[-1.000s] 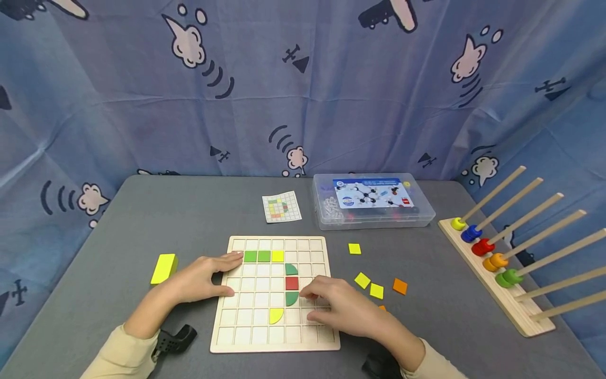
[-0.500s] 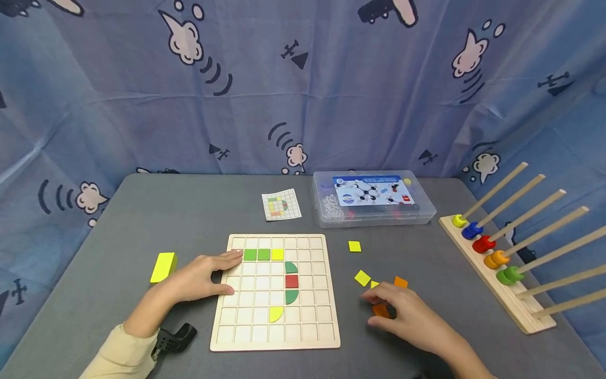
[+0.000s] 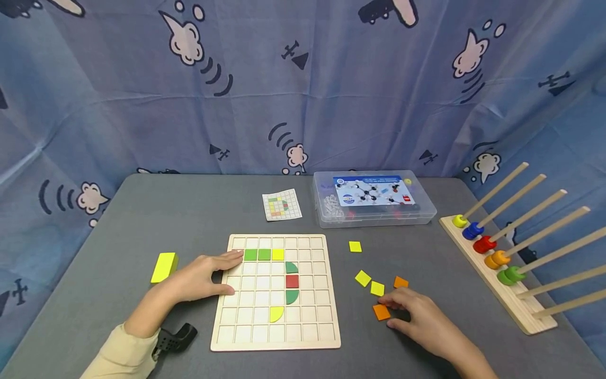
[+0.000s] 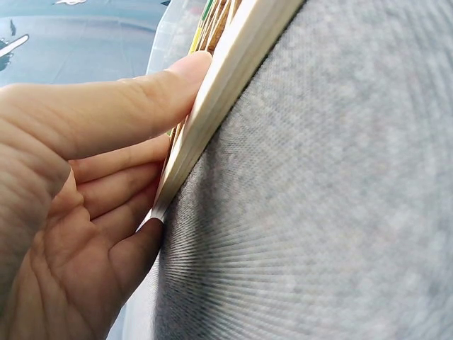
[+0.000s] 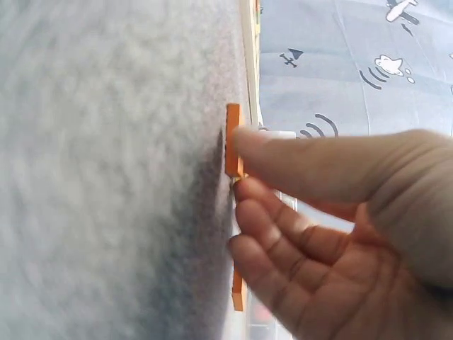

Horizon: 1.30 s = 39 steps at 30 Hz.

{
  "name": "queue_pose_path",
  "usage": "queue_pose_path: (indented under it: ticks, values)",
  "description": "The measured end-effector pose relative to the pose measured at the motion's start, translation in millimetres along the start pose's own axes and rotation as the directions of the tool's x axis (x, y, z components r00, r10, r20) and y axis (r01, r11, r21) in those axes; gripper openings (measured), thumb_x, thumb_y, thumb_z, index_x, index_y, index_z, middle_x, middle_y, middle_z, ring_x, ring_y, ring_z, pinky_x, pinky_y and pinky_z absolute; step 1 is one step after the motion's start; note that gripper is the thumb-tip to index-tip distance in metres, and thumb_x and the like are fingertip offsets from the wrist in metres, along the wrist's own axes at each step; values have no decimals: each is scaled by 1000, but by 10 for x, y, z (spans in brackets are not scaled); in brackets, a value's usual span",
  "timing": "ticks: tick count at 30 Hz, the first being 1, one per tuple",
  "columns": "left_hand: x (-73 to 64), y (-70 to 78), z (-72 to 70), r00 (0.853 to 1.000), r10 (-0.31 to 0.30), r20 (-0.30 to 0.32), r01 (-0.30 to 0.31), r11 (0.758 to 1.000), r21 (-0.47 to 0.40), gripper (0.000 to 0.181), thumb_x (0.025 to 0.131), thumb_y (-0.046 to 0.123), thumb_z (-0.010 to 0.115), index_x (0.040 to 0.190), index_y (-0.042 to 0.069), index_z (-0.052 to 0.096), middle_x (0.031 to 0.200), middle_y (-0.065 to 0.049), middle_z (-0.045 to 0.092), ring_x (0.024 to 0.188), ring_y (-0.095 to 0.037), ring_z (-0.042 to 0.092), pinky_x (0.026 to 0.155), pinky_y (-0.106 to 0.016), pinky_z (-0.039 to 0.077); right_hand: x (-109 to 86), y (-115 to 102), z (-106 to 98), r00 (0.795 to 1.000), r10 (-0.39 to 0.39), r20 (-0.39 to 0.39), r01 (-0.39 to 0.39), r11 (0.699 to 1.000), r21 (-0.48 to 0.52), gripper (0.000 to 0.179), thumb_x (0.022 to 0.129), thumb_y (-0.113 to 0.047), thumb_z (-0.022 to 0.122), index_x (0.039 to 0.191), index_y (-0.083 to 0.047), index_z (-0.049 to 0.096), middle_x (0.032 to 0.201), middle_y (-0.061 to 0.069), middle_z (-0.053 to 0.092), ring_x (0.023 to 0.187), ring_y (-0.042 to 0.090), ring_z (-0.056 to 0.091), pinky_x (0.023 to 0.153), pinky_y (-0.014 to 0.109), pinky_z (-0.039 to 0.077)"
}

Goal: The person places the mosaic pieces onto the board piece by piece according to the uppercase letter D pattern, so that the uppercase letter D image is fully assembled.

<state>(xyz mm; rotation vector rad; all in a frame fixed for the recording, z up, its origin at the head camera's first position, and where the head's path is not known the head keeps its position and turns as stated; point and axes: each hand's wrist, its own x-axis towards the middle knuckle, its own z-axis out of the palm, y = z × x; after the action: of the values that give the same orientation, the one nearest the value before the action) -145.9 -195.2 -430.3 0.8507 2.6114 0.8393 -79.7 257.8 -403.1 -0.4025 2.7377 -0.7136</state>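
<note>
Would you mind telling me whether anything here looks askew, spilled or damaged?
Nothing looks spilled or damaged. The two orange tiles and two nearer yellow tiles right of the board lie askew, at mixed angles, whereas the coloured pieces visible on it align with its grid.

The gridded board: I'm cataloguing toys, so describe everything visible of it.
The board is pale, looks wooden and nearly square, with lines dividing it into cells. It lies flat on the gray table, the left hand touching its left side. It bears two green squares, a yellow square, a red square, two green quarter-circles and a yellow quarter-circle.
</note>
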Motion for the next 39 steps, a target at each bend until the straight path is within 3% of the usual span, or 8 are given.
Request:
queue_pose_path:
  ticks: [10,19,27,33,39]
  values:
    - [5,12,-6,1000,-14,13,14,1000,5,73,80,35,74,141,5,45,151,-4,37,139,-27,33,105,-49,38,47,3,25,999,11,-35,-12,999,-31,22,77,-17,77,97,-22,68,94,-9,62,81,3,56,71,23,52]
    - [4,2,-2,1000,-18,12,18,1000,1,73,80,34,74,141,5,45,151,-4,37,139,-27,33,105,-50,37,74,-136,16,991,-133,24,128,980,155,25,81,-33,74,101,-20,66,95,-10,64,81,1,56,71,22,51]
    - [-2,2,-7,1000,5,9,-5,1000,14,72,81,35,73,140,4,46,150,-7,38,138,-30,35,103,-50,39,213,-424,180,953,-302,4,292,925,244,23,82,-30,73,103,-24,66,95,-13,63,84,8,58,74,24,51]
    - [-1,7,-7,1000,11,2,-11,1000,17,71,82,38,72,139,3,47,149,-8,39,137,-30,36,103,-50,39,341,-715,325,907,-420,23,400,879,260,22,84,-30,72,103,-21,66,97,-11,62,82,9,57,73,23,51]
    - [-5,-2,-9,1000,2,8,-2,1000,9,71,82,35,72,140,4,46,150,-7,39,138,-30,35,103,-50,39,485,-1013,453,887,-459,56,439,874,208,22,84,-26,73,103,-18,67,99,-11,63,85,6,57,76,21,51]
